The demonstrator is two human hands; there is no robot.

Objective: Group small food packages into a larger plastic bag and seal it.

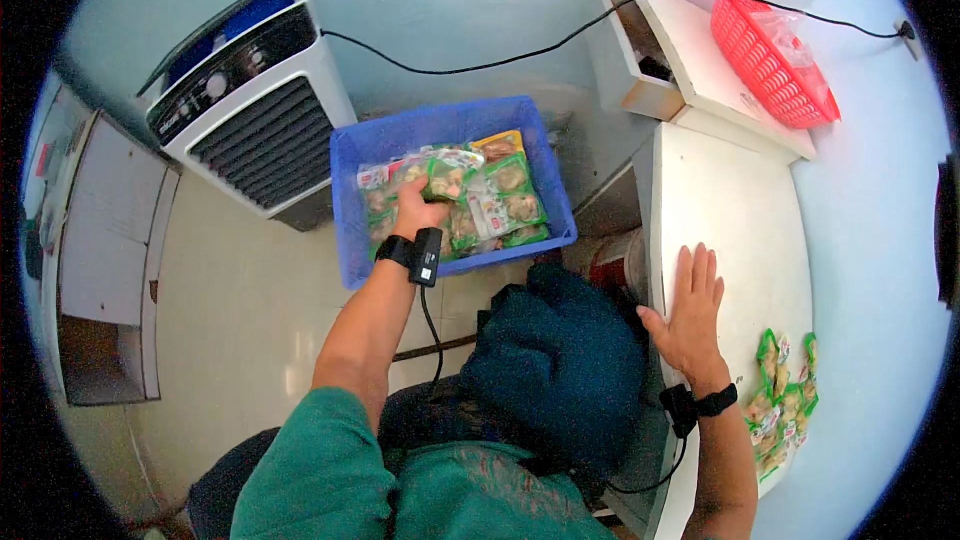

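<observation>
My left hand point(418, 211) grips a clear, green-edged plastic food packet point(444, 178) above the other packets in a blue plastic crate point(349, 240). Pale lumpy pieces show through the film. Beneath it lie several similar packets point(517, 202), and one with a yellow edge point(499, 144) rests at the back. Palm down, my right hand point(691, 311) lies on the white tabletop point(735, 217) with its fingers apart and nothing in it. More green-edged packets point(780, 409) are piled on the same table, close to my right wrist.
A white air cooler point(262, 142) stands left of the crate; its black cable point(480, 69) runs along the wall to a socket. A red plastic basket point(772, 60) sits on a white cabinet with an open drawer point(637, 79). A bucket point(622, 266) stands beside the table.
</observation>
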